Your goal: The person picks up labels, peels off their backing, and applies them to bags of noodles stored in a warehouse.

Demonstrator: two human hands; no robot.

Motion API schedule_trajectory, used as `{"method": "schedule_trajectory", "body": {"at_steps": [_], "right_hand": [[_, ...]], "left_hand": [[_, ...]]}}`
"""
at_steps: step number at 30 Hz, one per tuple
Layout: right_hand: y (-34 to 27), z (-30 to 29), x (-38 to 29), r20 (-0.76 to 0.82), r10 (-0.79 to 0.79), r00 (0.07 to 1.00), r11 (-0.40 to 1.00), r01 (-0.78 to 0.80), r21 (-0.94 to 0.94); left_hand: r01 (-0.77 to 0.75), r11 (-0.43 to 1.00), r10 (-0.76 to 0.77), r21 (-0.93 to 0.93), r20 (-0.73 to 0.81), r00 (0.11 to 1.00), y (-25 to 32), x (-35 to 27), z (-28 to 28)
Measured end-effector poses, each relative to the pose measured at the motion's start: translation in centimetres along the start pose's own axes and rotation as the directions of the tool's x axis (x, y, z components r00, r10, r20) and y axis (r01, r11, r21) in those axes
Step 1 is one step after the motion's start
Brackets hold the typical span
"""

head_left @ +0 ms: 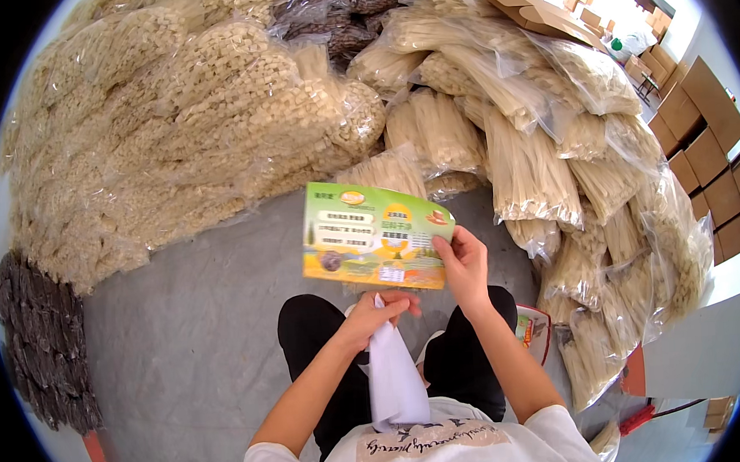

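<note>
My right hand (467, 266) grips the right edge of a green and yellow printed label sheet (376, 234), thumb on its printed face. The sheet is held out flat above my knees, bows slightly and bears writing and pictures. My left hand (381, 316), just below the sheet, pinches a white sheet (395, 375) that looks like paper. That white sheet hangs down between my knees to my shirt, partly folded. A gap shows between the left fingers and the label sheet's lower edge.
Clear plastic bags of pale dried noodle-like strips (531, 170) are heaped ahead and right. Larger bags of pale bundles (210, 114) are piled left. Dark bundles (43, 340) stand far left. A red-edged box (541, 335) sits by my right knee. Cardboard boxes (708, 153) are stacked right.
</note>
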State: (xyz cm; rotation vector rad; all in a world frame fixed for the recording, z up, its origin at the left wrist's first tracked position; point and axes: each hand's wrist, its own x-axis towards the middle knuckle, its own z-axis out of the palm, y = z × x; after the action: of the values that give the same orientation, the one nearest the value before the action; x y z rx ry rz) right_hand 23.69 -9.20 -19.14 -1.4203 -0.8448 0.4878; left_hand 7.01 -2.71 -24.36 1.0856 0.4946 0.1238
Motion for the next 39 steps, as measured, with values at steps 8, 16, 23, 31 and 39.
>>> {"method": "schedule_trajectory", "body": {"at_steps": [8, 16, 23, 31, 39], "right_hand": [[9.8, 4.0, 5.3, 0.186, 0.276, 0.943, 0.937, -0.307, 0.165], [24.6, 0.9, 16.8, -0.063, 0.333, 0.941, 0.821, -0.322, -0.471], [30.1, 1.0, 18.4, -0.083, 0.389, 0.917, 0.727, -0.361, -0.583], [29.8, 4.4, 17.1, 0.025, -0.009, 1.0, 0.685, 0.024, -0.728], [30.9, 5.2, 16.9, 0.178, 0.194, 0.965, 0.668, 0.003, -0.744]], "left_hand": [[-0.219, 0.855, -0.072, -0.471, -0.526, 0.848, 0.4, 7.7, -9.6], [0.397, 0.624, 0.372, 0.673, -0.703, 0.607, 1.2, 13.7, -26.5], [0.656, 0.356, 0.257, 0.665, -0.745, 0.616, -4.5, 16.3, -28.9], [0.778, 0.334, 0.032, 0.532, -0.831, 0.555, -9.3, 14.7, -31.2], [0.903, 0.105, -0.12, 0.416, -0.897, 0.426, -7.5, 12.9, -30.8]]}}
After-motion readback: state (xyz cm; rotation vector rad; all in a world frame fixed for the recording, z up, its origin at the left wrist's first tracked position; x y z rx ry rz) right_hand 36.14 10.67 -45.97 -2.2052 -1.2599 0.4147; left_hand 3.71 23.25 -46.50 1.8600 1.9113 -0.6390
